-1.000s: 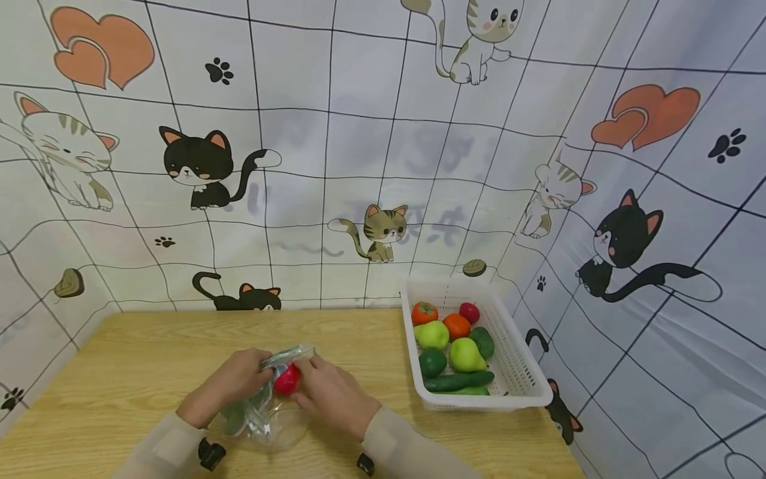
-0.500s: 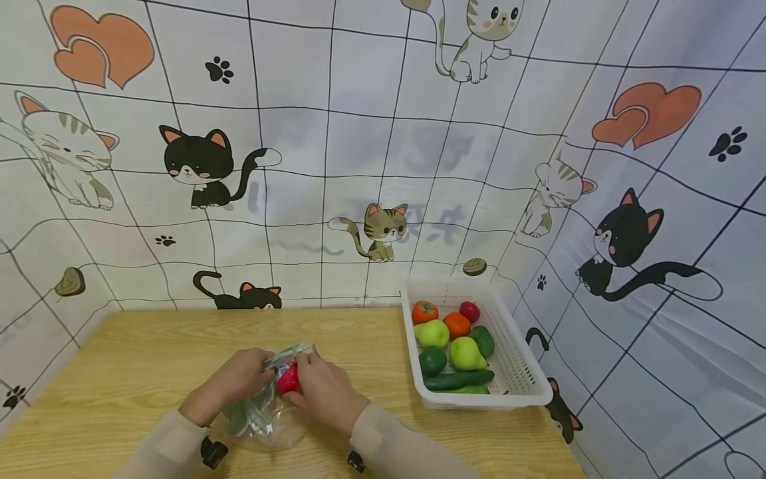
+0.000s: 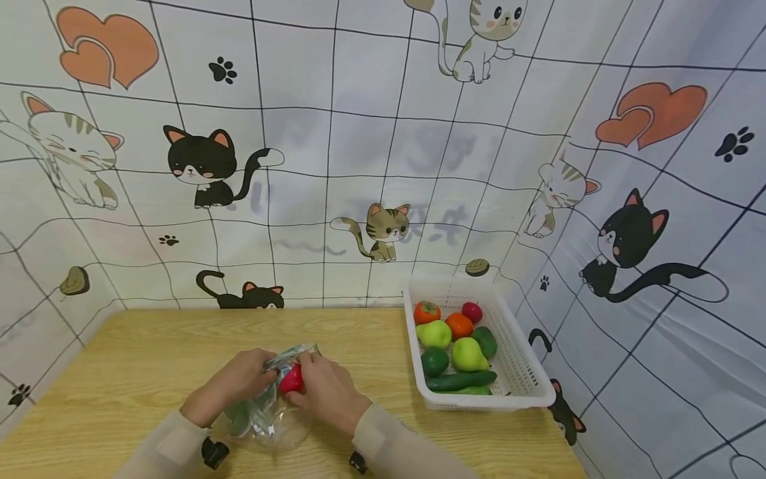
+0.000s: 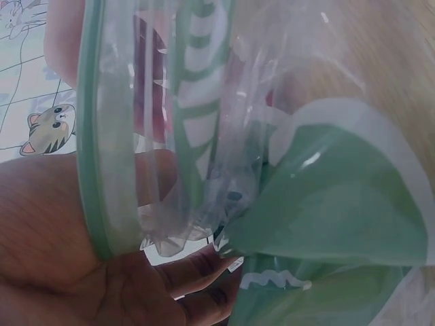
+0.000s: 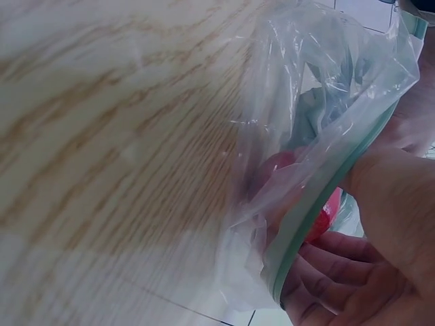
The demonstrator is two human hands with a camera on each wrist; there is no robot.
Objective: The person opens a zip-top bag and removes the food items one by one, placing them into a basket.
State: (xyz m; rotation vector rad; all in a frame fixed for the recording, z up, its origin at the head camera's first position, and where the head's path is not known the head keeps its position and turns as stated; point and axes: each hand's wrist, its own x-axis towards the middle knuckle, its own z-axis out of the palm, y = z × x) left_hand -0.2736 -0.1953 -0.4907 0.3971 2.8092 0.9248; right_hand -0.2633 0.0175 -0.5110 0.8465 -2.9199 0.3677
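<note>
A clear zip bag (image 3: pixel 263 416) with green print stands over the table, its green-edged mouth spread. My left hand (image 3: pixel 239 379) grips the bag by its upper edge; in the left wrist view the green zip strip (image 4: pixel 88 136) crosses that palm. My right hand (image 3: pixel 329 392) reaches into the mouth and holds a small, shiny red round fruit (image 3: pixel 291 380), its fingertips partly hidden. In the right wrist view the red fruit shows through the plastic, with the fingers (image 5: pixel 340 265) curled by it at the green rim.
A white perforated basket (image 3: pixel 520 372) at the right holds a persimmon (image 3: pixel 427 312), another orange-red fruit (image 3: pixel 459 326), green pears (image 3: pixel 469 354), a cucumber (image 3: pixel 461 381) and other produce. Behind the wooden table (image 3: pixel 179 332) hangs a cat-print curtain (image 3: pixel 335 153).
My right wrist has shifted slightly left, bringing that hand a little further over the bag mouth with the red fruit. My left hand stays in place on the bag.
</note>
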